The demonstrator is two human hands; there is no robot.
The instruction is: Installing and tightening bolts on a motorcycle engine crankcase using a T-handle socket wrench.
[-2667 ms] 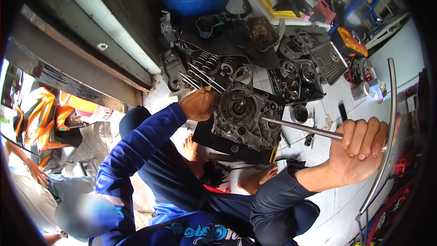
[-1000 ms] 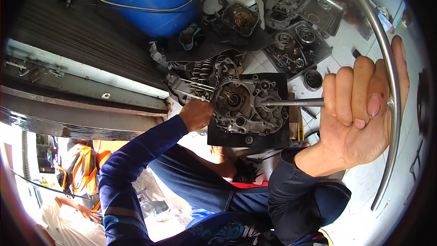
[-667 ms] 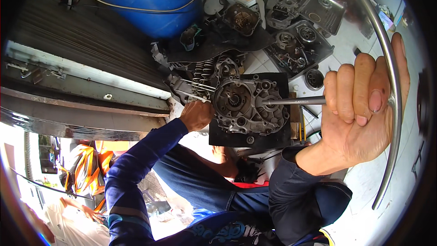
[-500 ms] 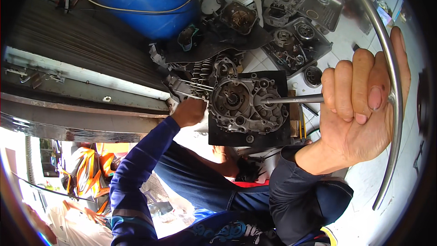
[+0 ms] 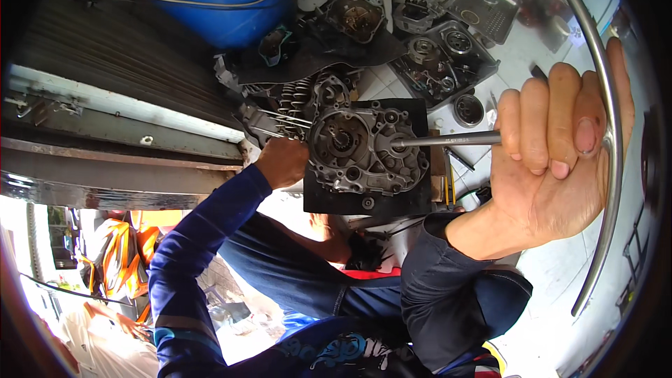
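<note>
My right hand (image 5: 542, 161) is wrapped round a steel T-handle wrench (image 5: 448, 139), its long crossbar running past the palm side. The wrench's shaft reaches left to a round opening on the right half of a grey engine crankcase (image 5: 350, 176); whether its tip is seated on a fastener cannot be made out. My left hand (image 5: 282, 162) is closed at the crankcase's left edge, just below several long metal studs (image 5: 280, 120). Its fingertips are hidden. The crankcase lies on a black mat (image 5: 322, 203), and a small round part (image 5: 368, 203) rests near the mat's lower edge.
Behind the crankcase are a coil spring (image 5: 287, 98), a blue barrel (image 5: 217, 0) and a tray of metal parts (image 5: 483, 72). A round metal part (image 5: 468, 110) sits on the tiled floor. At lower left, another person's hand (image 5: 129, 325) shows beside an orange-and-black object (image 5: 115, 259).
The view has shifted, so the crankcase and surroundings sit slightly further left and higher. Both hands keep their holds, and the wrench's shaft still meets the same part of the crankcase.
</note>
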